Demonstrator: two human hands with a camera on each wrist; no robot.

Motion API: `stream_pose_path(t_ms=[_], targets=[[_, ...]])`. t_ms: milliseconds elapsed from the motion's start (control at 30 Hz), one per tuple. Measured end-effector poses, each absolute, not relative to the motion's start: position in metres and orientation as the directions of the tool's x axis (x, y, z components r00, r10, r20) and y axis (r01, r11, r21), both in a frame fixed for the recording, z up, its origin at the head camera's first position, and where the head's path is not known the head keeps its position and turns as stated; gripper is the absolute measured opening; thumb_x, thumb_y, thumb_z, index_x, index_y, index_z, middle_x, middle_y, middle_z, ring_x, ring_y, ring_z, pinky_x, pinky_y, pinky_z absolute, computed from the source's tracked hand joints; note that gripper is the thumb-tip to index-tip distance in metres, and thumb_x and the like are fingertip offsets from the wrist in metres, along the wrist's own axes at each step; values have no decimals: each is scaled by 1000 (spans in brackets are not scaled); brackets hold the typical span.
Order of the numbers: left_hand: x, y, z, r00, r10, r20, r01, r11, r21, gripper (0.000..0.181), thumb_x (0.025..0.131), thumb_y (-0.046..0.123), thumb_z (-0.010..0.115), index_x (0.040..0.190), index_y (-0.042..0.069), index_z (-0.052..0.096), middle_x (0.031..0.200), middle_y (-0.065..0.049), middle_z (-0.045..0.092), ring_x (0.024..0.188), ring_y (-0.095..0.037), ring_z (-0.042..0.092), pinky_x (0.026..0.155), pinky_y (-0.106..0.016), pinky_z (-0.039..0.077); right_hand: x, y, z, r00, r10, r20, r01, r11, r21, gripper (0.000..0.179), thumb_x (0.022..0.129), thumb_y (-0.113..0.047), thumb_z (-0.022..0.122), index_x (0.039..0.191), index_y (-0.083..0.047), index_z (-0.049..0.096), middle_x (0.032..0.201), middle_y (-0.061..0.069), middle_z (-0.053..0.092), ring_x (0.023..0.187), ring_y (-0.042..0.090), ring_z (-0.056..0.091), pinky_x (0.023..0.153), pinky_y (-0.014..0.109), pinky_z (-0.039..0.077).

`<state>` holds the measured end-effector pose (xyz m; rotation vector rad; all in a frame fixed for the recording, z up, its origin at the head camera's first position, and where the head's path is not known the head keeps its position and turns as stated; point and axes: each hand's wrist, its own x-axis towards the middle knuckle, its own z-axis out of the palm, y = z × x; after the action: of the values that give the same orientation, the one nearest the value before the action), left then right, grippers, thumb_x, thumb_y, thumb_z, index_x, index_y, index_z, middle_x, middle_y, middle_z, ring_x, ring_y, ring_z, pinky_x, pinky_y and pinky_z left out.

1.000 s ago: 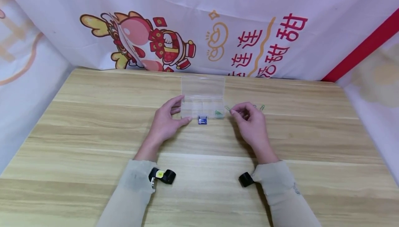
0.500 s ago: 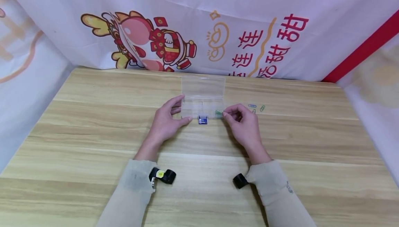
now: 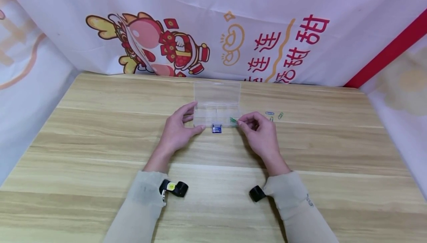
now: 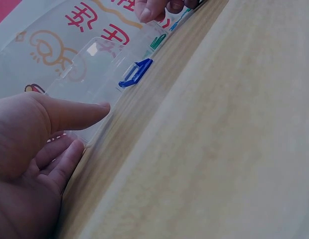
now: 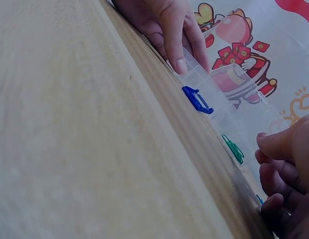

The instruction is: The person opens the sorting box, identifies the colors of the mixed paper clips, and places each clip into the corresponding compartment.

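Observation:
A clear plastic compartment box (image 3: 205, 115) lies on the table with its clear lid (image 3: 217, 92) raised at the back. Its blue latch (image 3: 217, 128) hangs at the front. My left hand (image 3: 178, 128) holds the box's left end, thumb along the front edge and fingers at the side. Green paper clips (image 5: 233, 149) lie in the front right compartment. My right hand (image 3: 260, 133) is over the box's right edge, fingers curled and thumb near the index fingertip. Whether a clip is between those fingertips is too small to tell.
To the right of the right hand lie loose paper clips: a blue paper clip (image 3: 269, 113), a green paper clip (image 3: 280, 115) and another paper clip (image 3: 271, 119) close to the knuckles. A printed white cloth (image 3: 213, 31) hangs behind the wooden table (image 3: 213, 206).
My right hand has moved left with a paper clip from beside the box to its right compartment, uncovering the loose clips. It then stayed nearly still. The left hand has not moved.

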<state>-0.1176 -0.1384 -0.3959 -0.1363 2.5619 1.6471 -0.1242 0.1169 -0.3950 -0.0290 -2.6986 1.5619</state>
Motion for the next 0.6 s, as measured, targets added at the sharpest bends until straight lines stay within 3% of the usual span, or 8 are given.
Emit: stream_pose_path(t_ms=[367,600], targets=[[-117,-137,-394,-992,-25,-128,-127,402,907,82,90,10,87,162,22,49,156,-13,58,143,-33,60,122,-43,52,-129,144,-400,-995,98,13,36,481,-876,15,103,-24,75,110,-11,78,108,7,73,94,18,60,77,20,51],[-117,-138,-395,-991,-23,-129,-127,409,904,81,91,11,86,162,23,49,157,-12,57,144,-33,59,123,-44,52,-134,168,-401,-976,214,46,52,430,-901,16,102,-22,76,110,-8,78,96,-3,70,87,11,60,71,15,50]])
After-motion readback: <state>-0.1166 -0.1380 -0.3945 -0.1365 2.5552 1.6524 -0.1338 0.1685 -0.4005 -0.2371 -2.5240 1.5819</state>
